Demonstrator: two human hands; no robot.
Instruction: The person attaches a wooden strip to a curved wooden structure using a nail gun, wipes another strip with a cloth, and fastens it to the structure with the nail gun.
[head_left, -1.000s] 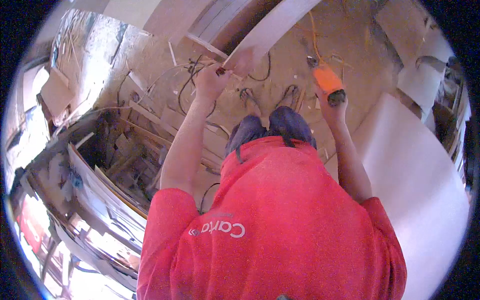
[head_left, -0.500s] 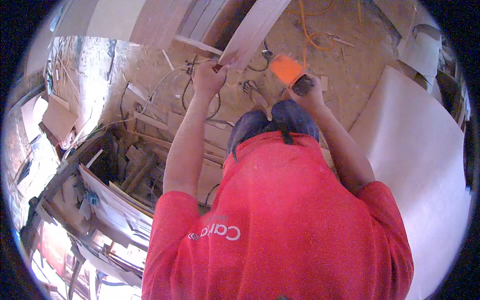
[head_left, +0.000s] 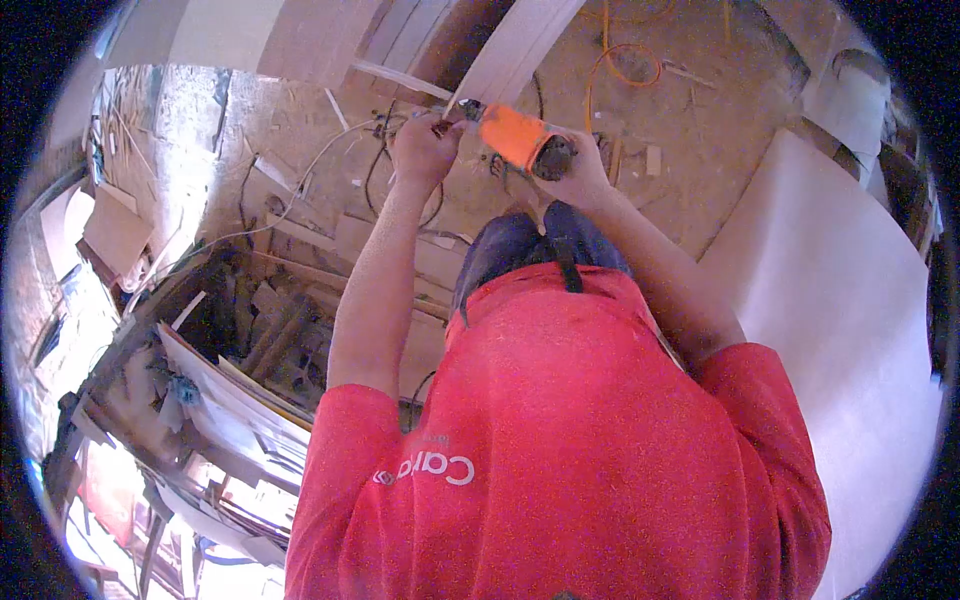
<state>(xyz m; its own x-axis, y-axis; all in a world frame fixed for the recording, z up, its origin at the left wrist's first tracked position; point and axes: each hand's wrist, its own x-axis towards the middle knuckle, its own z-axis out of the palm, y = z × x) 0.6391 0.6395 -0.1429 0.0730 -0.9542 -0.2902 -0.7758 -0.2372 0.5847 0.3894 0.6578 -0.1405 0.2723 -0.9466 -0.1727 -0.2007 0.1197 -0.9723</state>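
My left hand is closed at the near end of a pale wooden board, with thumb and fingers gripping its left corner. My right hand is wrapped around the handle of an orange nail gun with a black rear cap. The tool's dark nose points left and sits at the board's end, close to my left fingers. Exactly where the nose touches is too small to make out.
An orange hose loops on the dusty floor beyond the tool. Dark cables run under my left arm. Wood offcuts fill the left side, and a large pale sheet leans at the right.
My right hand has brought the nail gun left and forward, from beside the board to its near end. My left hand has stayed nearly in place at the board.
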